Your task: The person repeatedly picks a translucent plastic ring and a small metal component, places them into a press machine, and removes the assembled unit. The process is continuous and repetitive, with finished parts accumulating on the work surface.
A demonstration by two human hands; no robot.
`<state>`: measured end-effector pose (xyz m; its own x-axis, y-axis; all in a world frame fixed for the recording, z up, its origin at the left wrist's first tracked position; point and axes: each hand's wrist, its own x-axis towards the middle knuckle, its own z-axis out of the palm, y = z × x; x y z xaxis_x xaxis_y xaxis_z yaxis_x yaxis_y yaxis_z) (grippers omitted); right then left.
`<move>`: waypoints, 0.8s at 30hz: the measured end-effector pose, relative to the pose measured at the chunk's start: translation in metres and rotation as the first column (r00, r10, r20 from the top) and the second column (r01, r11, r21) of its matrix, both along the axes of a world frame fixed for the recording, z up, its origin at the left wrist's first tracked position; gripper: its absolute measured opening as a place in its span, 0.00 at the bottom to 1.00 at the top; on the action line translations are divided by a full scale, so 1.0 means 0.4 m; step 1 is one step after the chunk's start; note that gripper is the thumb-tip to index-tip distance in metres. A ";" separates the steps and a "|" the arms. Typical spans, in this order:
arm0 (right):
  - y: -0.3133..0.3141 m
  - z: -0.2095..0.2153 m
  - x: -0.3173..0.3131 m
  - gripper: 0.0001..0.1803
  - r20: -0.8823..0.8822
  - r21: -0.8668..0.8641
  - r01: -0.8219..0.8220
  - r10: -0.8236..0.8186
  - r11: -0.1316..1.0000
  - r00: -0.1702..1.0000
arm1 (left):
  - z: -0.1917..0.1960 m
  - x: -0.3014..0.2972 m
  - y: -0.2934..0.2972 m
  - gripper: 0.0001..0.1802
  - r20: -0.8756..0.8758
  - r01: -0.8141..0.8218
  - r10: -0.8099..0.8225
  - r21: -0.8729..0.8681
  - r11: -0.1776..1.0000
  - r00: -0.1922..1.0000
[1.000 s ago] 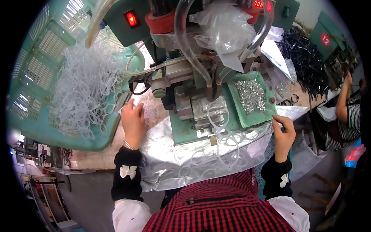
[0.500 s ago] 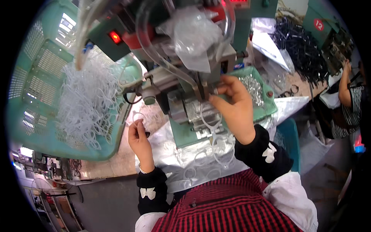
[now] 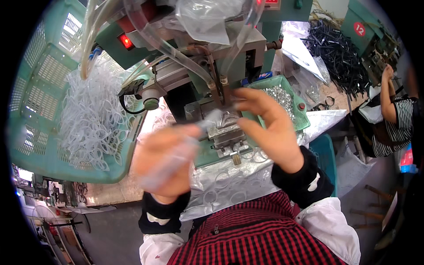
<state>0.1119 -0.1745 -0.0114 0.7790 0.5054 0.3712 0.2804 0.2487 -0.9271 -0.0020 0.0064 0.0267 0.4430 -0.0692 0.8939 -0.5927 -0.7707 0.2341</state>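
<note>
My left hand [image 3: 165,161], smeared by motion, is closed around a clear plastic eyeglass frame [image 3: 211,120], also blurred, whose end reaches toward the metal fixture of a bench press [image 3: 224,99]. On the fixture's right side is my right hand [image 3: 274,128], its thumb and bent fingers apart beside the press head. Whether a tiny part sits at its fingertips is too blurred to tell. More clear frames [image 3: 238,196] lie on the silver sheet [image 3: 201,210] in front of me.
At the left stands a green basket [image 3: 126,170] heaped with clear frames [image 3: 90,119]. Right of the press, a green tray [image 3: 302,121] holds small metal parts. Beyond lies a pile of black strips [image 3: 338,57]. A person [image 3: 388,110] works at the far right.
The left hand has come right and toward the press with a clear frame. The frame that hung from the fixture no longer hangs there. My right hand stays by the press head.
</note>
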 end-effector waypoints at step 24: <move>-0.123 -0.238 0.125 0.06 0.785 -0.299 0.803 -0.346 0.516 0.514 | -0.176 -0.299 0.016 0.07 -0.051 -0.596 0.596 0.019 0.802 0.801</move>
<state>0.1618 -0.2237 -0.1067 0.6944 0.2821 0.6620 0.6236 -0.6950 -0.3579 -0.1216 0.0129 -0.0437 0.4425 0.2224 0.8688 -0.0030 -0.9684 0.2494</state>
